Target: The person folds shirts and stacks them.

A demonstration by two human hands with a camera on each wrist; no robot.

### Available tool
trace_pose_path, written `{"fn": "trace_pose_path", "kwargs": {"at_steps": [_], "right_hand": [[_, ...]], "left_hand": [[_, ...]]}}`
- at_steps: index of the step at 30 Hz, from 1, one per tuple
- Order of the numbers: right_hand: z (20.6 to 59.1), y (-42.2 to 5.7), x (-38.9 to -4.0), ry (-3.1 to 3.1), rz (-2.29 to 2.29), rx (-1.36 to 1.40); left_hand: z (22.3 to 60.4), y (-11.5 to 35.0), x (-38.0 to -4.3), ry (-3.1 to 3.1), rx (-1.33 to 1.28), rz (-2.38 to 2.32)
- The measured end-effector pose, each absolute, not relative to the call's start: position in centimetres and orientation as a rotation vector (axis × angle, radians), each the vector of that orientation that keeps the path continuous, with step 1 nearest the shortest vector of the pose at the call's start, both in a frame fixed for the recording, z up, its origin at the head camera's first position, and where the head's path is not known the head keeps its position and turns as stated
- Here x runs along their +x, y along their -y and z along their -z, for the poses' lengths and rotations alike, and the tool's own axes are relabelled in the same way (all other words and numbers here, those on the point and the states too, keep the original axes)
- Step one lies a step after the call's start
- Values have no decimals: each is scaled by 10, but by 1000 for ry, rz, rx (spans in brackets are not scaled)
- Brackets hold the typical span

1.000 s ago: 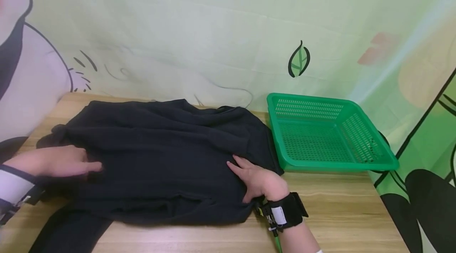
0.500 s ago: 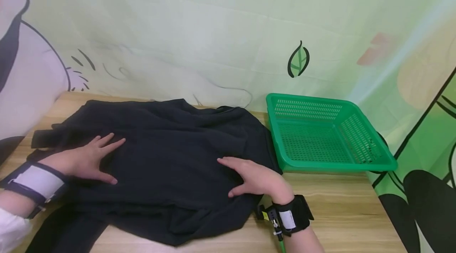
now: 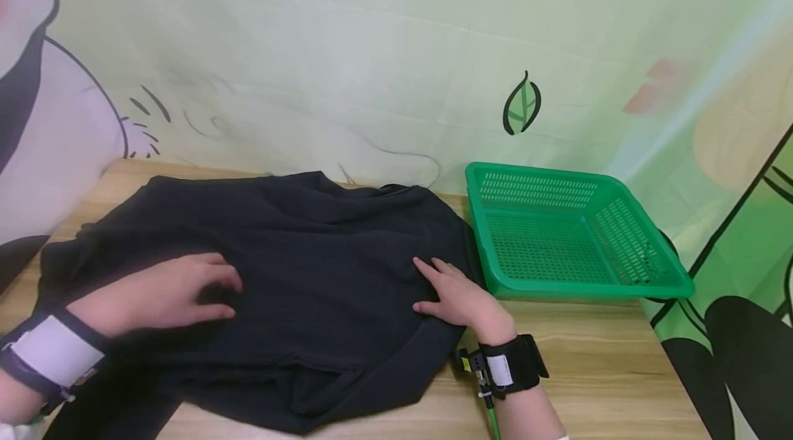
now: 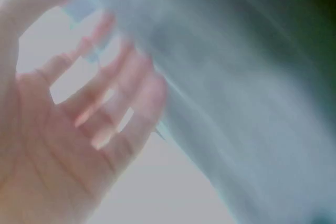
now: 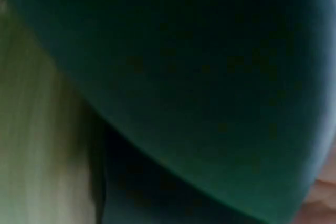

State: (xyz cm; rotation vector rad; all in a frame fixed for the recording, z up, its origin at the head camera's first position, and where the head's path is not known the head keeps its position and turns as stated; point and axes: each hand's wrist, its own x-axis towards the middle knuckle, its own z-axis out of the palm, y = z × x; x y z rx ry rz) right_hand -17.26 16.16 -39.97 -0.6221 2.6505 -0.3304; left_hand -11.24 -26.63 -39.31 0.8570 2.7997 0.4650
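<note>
We see both our hands laid palm down, well apart. Our left hand lies flat with the fingers reaching to the right, a little blurred in the head view; the left wrist view shows the palm open and the fingers spread and nearly straight (that picture is badly smeared). Our left wrist wears a white and black band, and the forearm runs off the lower left edge. Our right hand rests flat too, fingers pointing up and left, thumb out to the side. Its wrist carries a black strap, the forearm coming up from the bottom edge.
</note>
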Motion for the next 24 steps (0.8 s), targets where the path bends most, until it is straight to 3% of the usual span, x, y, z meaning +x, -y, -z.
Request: {"fn": "trace_pose_path", "kwargs": {"at_steps": [3, 6, 24], "right_hand": [[399, -162, -173, -2647, 332, -623], [400, -163, -173, -2640, 330, -625], [403, -164, -175, -2630, 340, -628]], "left_hand": [[388, 243, -100, -2509, 1026, -653], [394, 225, -89, -2310, 1002, -645], [402, 189, -65, -2356, 995, -419]]}}
